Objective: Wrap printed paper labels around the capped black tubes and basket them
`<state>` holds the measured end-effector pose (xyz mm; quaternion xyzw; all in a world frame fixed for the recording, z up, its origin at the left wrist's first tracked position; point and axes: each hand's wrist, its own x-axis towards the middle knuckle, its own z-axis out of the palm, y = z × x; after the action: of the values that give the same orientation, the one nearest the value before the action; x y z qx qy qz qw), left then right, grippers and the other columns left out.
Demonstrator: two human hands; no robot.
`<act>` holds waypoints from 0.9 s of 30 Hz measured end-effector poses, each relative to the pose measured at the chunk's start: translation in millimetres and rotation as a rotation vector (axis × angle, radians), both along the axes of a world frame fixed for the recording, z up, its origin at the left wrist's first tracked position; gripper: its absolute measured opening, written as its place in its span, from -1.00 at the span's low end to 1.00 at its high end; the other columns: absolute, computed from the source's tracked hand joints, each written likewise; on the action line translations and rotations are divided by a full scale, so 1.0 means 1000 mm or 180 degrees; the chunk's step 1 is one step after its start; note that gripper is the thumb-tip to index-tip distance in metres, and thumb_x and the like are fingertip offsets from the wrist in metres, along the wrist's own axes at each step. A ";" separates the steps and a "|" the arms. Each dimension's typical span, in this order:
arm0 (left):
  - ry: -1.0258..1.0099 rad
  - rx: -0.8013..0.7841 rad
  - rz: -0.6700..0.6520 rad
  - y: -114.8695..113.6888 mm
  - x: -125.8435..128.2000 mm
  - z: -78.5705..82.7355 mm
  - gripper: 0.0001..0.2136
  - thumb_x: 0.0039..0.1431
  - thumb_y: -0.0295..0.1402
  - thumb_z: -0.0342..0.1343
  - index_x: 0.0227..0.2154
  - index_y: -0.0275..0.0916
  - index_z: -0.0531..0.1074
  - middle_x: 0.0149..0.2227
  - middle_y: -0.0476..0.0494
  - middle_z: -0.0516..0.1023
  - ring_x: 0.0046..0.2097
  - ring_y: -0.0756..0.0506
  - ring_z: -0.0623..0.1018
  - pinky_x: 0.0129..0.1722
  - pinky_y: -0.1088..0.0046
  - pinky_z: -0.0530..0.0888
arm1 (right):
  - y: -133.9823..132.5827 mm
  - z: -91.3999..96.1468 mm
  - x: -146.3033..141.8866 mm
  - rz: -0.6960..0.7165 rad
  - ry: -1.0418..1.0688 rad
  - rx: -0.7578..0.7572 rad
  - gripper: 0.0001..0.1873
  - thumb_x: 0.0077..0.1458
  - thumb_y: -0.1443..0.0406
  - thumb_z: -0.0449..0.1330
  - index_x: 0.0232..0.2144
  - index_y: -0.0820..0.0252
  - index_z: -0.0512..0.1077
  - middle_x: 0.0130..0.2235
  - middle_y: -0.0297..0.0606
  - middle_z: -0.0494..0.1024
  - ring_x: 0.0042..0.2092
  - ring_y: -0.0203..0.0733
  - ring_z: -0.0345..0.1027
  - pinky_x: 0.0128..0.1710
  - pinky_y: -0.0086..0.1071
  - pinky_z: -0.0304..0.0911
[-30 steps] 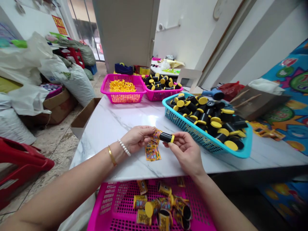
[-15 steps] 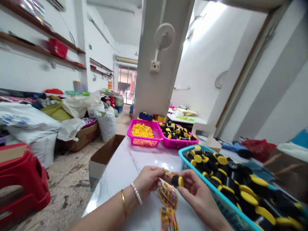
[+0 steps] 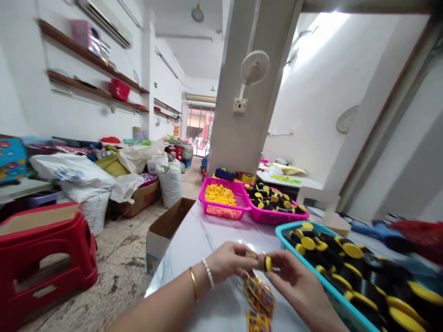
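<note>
Over the white table, my left hand, wearing a pearl bracelet and a gold bangle, pinches a small orange printed sticker. My right hand is closed around a small black cylinder with a yellow cap, its fingers partly covering it. Sticker and cylinder meet between my hands; fingers hide how they join. Just below lie a bunch of colourful printed stickers and another printed piece at the bottom edge of the view.
Right of my right hand stands a turquoise basket full of black cylinders with yellow caps. Farther back are a pink basket of yellow caps and another pink basket of cylinders. A cardboard box and red stool are left.
The view has swung left and slightly up, so everything sits farther right and lower. My hands have turned the cylinder, and its yellow end shows more while its black side shows less.
</note>
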<state>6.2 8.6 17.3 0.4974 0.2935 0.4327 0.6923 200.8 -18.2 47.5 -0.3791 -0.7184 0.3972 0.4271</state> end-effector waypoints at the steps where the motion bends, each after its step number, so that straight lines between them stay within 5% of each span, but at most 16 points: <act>1: -0.0008 0.0058 0.0045 -0.001 -0.001 0.003 -0.58 -0.27 -0.22 0.43 -0.34 -0.37 0.52 -0.43 -0.10 0.50 -0.46 0.01 0.48 -0.48 0.51 0.36 | 0.002 0.004 0.000 0.0049 -0.0047 0.0047 -0.75 0.02 0.20 0.30 -0.23 0.13 0.44 -0.19 -0.20 0.54 -0.14 -0.06 0.48 -0.11 -0.23 0.44; 8: 0.0013 0.0067 -0.0221 -0.002 -0.008 0.012 -0.63 -0.19 -0.24 0.41 -0.37 -0.38 0.46 -0.50 -0.05 0.47 -0.50 0.05 0.43 -0.48 0.52 0.31 | 0.022 -0.003 0.005 0.0682 0.0614 -0.0761 -0.79 0.06 0.26 0.29 -0.23 0.16 0.42 -0.22 -0.24 0.52 -0.20 -0.16 0.47 -0.20 -0.25 0.43; 12: 0.0184 0.0067 -0.0401 -0.003 -0.007 0.008 -0.64 -0.16 -0.25 0.40 -0.34 -0.39 0.48 -0.53 -0.05 0.47 -0.51 0.06 0.40 -0.48 0.52 0.28 | 0.024 -0.015 0.004 0.0714 0.0901 -0.0894 -0.59 0.03 0.30 0.31 -0.05 0.03 0.37 -0.24 -0.35 0.45 -0.33 -0.27 0.45 -0.34 -0.33 0.42; 15: 0.0253 0.0012 -0.0477 -0.001 -0.007 0.006 -0.66 -0.12 -0.26 0.37 -0.33 -0.39 0.48 -0.55 -0.02 0.45 -0.52 0.06 0.40 -0.49 0.52 0.27 | 0.021 -0.017 0.002 0.0608 0.0675 -0.0598 -0.60 0.04 0.30 0.30 -0.03 0.03 0.40 -0.23 -0.34 0.44 -0.35 -0.29 0.44 -0.32 -0.33 0.41; 20: 0.0368 -0.0029 -0.0217 0.005 -0.004 -0.003 -0.64 -0.16 -0.26 0.40 -0.33 -0.37 0.47 -0.52 -0.04 0.46 -0.51 0.06 0.41 -0.46 0.51 0.30 | 0.015 -0.024 0.003 0.0024 -0.0023 0.0546 -0.74 -0.02 0.34 0.32 -0.20 0.11 0.52 -0.25 -0.26 0.52 -0.21 -0.19 0.46 -0.21 -0.30 0.43; 27: 0.0451 0.0186 -0.0209 0.004 -0.002 -0.007 -0.65 -0.14 -0.27 0.38 -0.33 -0.37 0.46 -0.49 -0.03 0.46 -0.48 0.05 0.39 -0.45 0.51 0.28 | 0.002 -0.027 0.000 -0.0228 -0.0174 0.0689 -0.73 -0.04 0.32 0.31 -0.21 0.17 0.51 -0.25 -0.21 0.54 -0.25 -0.16 0.50 -0.23 -0.25 0.48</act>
<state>4.1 12.5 10.7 0.5560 0.3125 0.3819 0.6688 200.8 -16.3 20.7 -0.3668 -0.7544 0.2912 0.4598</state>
